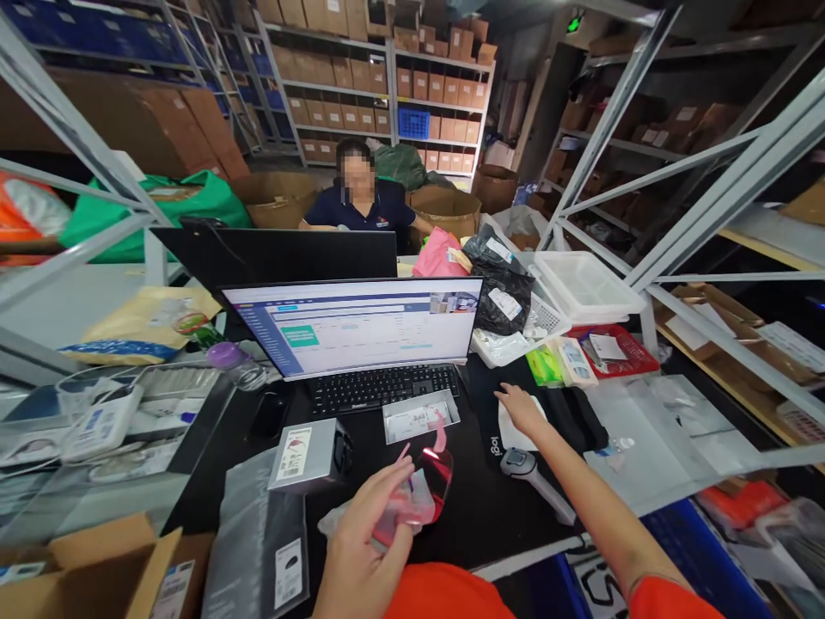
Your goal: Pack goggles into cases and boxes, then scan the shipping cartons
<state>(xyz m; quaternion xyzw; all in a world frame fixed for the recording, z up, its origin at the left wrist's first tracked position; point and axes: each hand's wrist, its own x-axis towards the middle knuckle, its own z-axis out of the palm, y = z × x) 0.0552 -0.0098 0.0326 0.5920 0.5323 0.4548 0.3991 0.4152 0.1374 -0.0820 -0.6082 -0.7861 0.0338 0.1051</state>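
The left hand hangs over the near edge of the black bench, its fingers extended and slightly spread. It overlaps a clear plastic packet, but I cannot tell whether it grips it. The packet lies at the middle of the near edge and is crumpled and glossy, with a curved, translucent red piece inside; a pink strip stands up behind it. What the red piece is cannot be told for certain.

The right hand reaches forward with its fingers straight and unclosed, touching or just above a white pouch on a black logi mouse mat. A corded barcode scanner lies just below that mat.

Left of the packet sit a grey box with a barcode label and a grey mailer bag with a printed label. A label sheet lies just in front of the black keyboard, below a lit monitor. Across the bench, a co-worker in a dark polo sits before shelves of cardboard boxes.
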